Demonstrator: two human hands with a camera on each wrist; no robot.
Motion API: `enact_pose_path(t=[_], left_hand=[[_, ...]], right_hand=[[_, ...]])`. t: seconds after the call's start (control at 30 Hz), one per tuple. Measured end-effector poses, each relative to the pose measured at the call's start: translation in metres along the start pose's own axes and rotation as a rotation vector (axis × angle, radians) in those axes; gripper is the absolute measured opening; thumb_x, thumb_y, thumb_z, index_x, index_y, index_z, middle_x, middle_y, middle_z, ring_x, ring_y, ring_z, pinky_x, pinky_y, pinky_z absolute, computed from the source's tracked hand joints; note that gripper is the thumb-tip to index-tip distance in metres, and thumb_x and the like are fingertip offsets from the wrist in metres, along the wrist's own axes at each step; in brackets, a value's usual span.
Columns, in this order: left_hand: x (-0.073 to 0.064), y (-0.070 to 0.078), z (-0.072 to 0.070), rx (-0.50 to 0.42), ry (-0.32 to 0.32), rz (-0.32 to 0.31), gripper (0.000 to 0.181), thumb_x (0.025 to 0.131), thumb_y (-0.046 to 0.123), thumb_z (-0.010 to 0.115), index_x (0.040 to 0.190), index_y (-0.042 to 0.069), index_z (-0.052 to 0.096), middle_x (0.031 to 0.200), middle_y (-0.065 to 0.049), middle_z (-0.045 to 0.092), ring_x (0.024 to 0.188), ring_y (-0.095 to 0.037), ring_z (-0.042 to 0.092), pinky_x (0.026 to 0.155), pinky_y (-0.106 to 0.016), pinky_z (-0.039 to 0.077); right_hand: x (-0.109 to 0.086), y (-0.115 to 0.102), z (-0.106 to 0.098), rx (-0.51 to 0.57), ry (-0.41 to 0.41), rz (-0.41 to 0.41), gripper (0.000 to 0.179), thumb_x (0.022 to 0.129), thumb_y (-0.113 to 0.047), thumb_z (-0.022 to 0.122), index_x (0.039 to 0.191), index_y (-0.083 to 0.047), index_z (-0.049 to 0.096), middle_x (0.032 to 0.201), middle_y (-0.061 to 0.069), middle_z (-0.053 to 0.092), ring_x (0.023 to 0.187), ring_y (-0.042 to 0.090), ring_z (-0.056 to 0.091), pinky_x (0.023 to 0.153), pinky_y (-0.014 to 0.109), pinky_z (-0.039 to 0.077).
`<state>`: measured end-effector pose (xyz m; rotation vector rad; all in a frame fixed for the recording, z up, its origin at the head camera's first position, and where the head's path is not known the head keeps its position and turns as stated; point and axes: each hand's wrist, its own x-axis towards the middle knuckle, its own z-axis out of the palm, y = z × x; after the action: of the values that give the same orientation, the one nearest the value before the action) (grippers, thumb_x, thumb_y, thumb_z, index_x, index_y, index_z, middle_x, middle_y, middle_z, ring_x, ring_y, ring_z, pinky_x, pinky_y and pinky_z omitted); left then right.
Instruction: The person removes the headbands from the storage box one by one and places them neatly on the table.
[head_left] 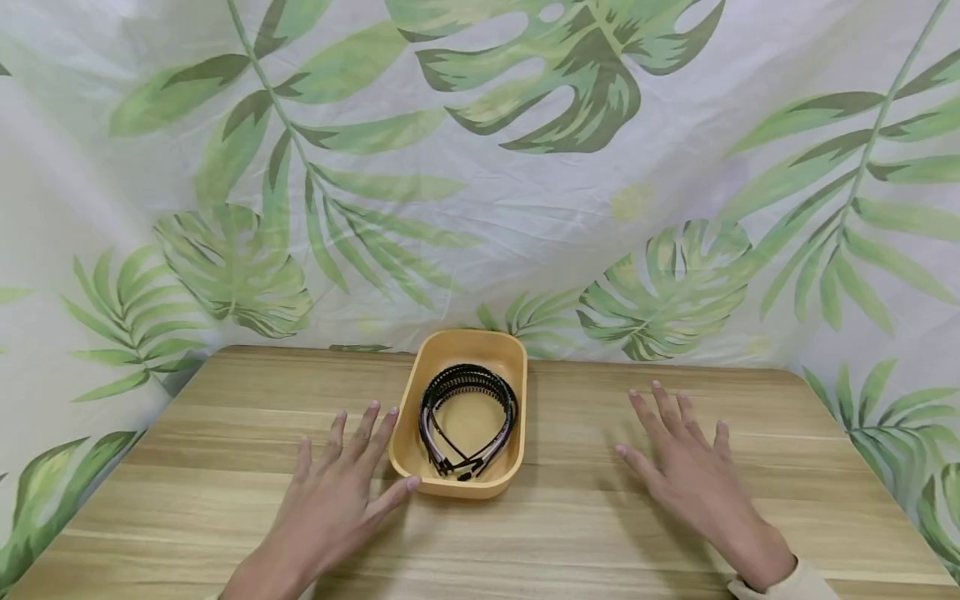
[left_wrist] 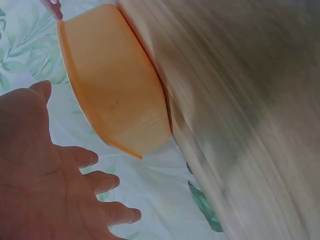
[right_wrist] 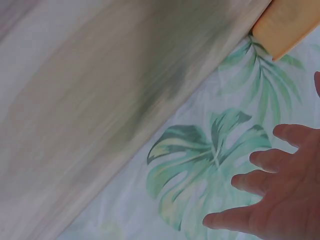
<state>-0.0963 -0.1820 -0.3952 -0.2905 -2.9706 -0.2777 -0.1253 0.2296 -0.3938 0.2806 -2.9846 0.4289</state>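
An orange-yellow plastic bin [head_left: 401,454] stands on the wooden table, holding several dark headbands [head_left: 512,417] nested in a ring, their ends crossed at the near side. Some have toothed inner edges. My left hand [head_left: 330,500] is spread palm down just left of the bin, its thumb tip at the near left corner of the rim. In the left wrist view the bin's outer wall [left_wrist: 115,75] shows beyond the left hand's fingers. Well to the right of the bin, my right hand [head_left: 693,479] hovers with fingers spread, holding nothing.
The wood-grain table [head_left: 577,533] reaches back to a hanging cloth [head_left: 525,225] printed with green leaves. The bin's far end is close to the table's back edge. Shadows of both hands fall on the tabletop. A light sleeve [head_left: 787,579] shows at the right wrist.
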Motion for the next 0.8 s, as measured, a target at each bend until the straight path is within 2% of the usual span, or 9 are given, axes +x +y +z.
enact_pose_path(t=[0.2,0.33,0.53,0.7,0.8], left_hand=[[0.002,0.000,-0.001,-0.057,-0.024,-0.022,0.090,0.100,0.070,0.051,0.169,0.020,0.021,0.172,-0.013,0.025,0.155,-0.052,0.025,0.114,-0.082,0.015],[0.003,0.001,0.000,-0.113,-0.050,-0.037,0.092,0.100,0.070,0.052,0.169,0.017,0.019,0.173,-0.015,0.023,0.155,-0.051,0.024,0.114,-0.081,0.020],[0.007,0.001,0.000,-0.232,-0.086,-0.068,0.098,0.099,0.070,0.054,0.170,0.017,0.013,0.173,-0.017,0.019,0.156,-0.051,0.024,0.116,-0.076,0.025],[0.010,0.000,0.003,-0.359,-0.114,-0.099,0.102,0.097,0.070,0.058,0.171,0.021,0.007,0.175,-0.017,0.015,0.157,-0.050,0.022,0.115,-0.076,0.025],[0.013,-0.002,0.005,-0.418,-0.116,-0.097,0.105,0.096,0.068,0.062,0.171,0.020,0.006,0.175,-0.018,0.015,0.157,-0.049,0.022,0.119,-0.072,0.023]], right_hand=[[0.007,-0.012,0.003,0.010,0.022,-0.055,0.071,0.106,-0.054,0.055,0.164,-0.018,0.037,0.173,0.019,0.024,0.155,0.054,0.023,0.108,0.089,0.013],[0.012,-0.023,0.003,0.046,0.013,-0.079,0.069,0.106,-0.050,0.056,0.164,-0.017,0.037,0.173,0.018,0.024,0.156,0.052,0.022,0.109,0.088,0.013],[0.022,-0.042,0.004,0.069,0.022,-0.128,0.069,0.106,-0.048,0.058,0.164,-0.018,0.038,0.172,0.016,0.026,0.156,0.049,0.025,0.112,0.086,0.014],[0.031,-0.054,0.009,0.116,0.026,-0.149,0.069,0.105,-0.049,0.059,0.164,-0.017,0.038,0.172,0.013,0.026,0.157,0.046,0.026,0.114,0.083,0.014],[0.036,-0.060,0.011,0.144,0.024,-0.159,0.070,0.105,-0.050,0.058,0.164,-0.018,0.037,0.173,0.012,0.025,0.157,0.045,0.025,0.114,0.083,0.013]])
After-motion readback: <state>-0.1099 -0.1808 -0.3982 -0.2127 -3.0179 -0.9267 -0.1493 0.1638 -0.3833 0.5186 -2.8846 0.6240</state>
